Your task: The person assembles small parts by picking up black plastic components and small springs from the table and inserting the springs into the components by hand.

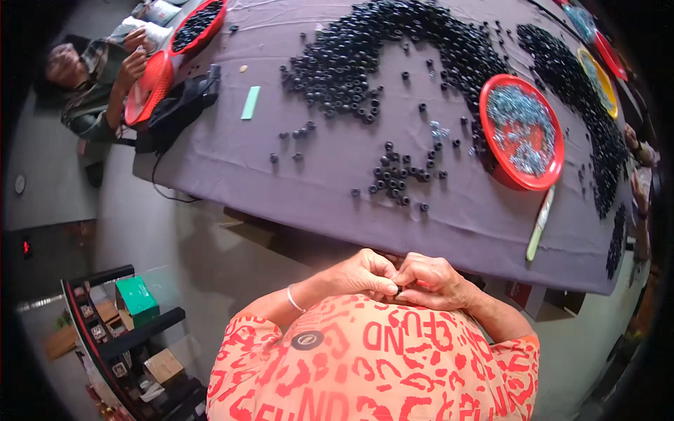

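Note:
Close to my body, just off the table's near edge, my left hand (368, 272) and my right hand (430, 281) meet with fingers pinched together. Between the fingertips shows a small black piece (399, 288), mostly hidden; it looks like the small black rings on the table. A loose cluster of black ring-shaped pieces (393, 175) lies ahead of my hands, with a large heap of them (344, 70) farther back. To the right, a red bowl (559, 158) holds many small clear pieces (519, 126). Beside it lies a slim tool with a pale green handle (537, 235).
A purple-grey cloth (281, 203) covers the table. Another black heap (590, 112) and a yellow-rimmed bowl (614, 105) are at right. Left are a pale green strip (250, 103), a black bag (179, 112), red baskets (151, 88) and a seated person (91, 84). Another person's hands (639, 168) show far right.

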Tool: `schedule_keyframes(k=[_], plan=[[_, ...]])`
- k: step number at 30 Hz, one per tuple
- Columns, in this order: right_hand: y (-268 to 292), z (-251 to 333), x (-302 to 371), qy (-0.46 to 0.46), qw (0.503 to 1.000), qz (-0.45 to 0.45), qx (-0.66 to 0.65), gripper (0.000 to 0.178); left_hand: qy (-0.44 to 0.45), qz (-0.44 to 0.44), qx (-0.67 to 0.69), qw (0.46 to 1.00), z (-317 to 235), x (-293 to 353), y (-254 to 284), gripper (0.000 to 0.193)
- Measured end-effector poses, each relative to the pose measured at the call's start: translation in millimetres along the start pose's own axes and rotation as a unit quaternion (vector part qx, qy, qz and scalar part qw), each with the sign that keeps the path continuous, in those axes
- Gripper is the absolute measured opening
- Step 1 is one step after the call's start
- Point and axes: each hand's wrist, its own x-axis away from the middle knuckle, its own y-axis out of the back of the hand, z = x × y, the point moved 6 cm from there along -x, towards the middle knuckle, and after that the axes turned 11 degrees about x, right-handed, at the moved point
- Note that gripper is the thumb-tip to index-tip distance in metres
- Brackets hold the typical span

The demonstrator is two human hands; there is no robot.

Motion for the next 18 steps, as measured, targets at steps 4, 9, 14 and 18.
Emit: schedule_keyframes(k=[4, 9, 14, 18], plan=[[2.0, -4.2, -0.8, -0.012, 1.0, 0.001, -0.011, 0.015, 0.013, 0.018, 0.014, 1.0, -2.1, -4.2, -3.3, 0.014], [4.1, -9.4, -10.2, -0.029, 1.0, 0.005, -0.007, 0.015, -0.011, 0.006, 0.033, 0.999, -4.3, -3.8, 3.9, 0.014], [19.3, -7.7, -39.1, -0.114, 0.99, -0.078, -0.022, 0.03, -0.217, -0.181, -0.128, 0.951, -74.7, 23.3, 16.3, 0.01], [30.8, -21.4, -31.7, -0.118, 0.97, -0.198, 0.078, 0.027, -0.565, -0.391, -0.522, 0.504, -172.3, 64.6, 52.5, 0.018]])
